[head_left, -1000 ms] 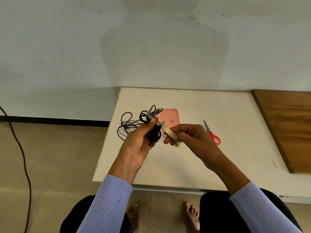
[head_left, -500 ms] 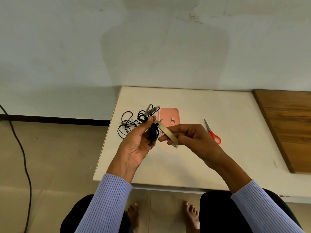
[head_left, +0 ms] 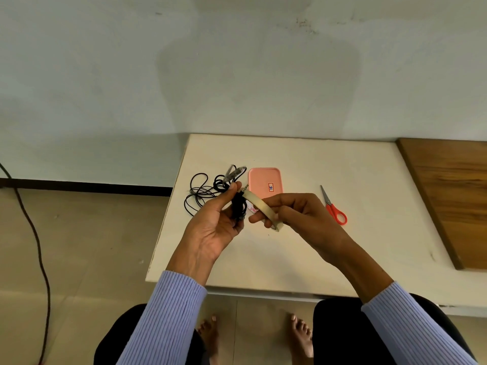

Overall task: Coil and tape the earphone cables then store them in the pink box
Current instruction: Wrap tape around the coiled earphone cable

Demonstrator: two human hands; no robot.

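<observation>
My left hand (head_left: 213,227) pinches a coiled black earphone cable (head_left: 239,206) above the table, its jack plug sticking up by my thumb. My right hand (head_left: 300,214) holds a beige tape roll (head_left: 263,209) edge-on, pressed against the coil. The closed pink box (head_left: 264,183) lies flat on the white table (head_left: 303,254) just behind my hands. A second black earphone cable (head_left: 203,192) lies in a loose tangle to the left of the box, near the table's left edge.
Red-handled scissors (head_left: 333,206) lie right of the pink box. A brown wooden board (head_left: 453,196) covers the table's right end. A dark cord (head_left: 34,233) runs across the floor at the left. My bare feet show under the table's front edge.
My hands and the view shifted slightly. The tape roll stays against the coiled cable, with my right fingers a little closer to the coil.
</observation>
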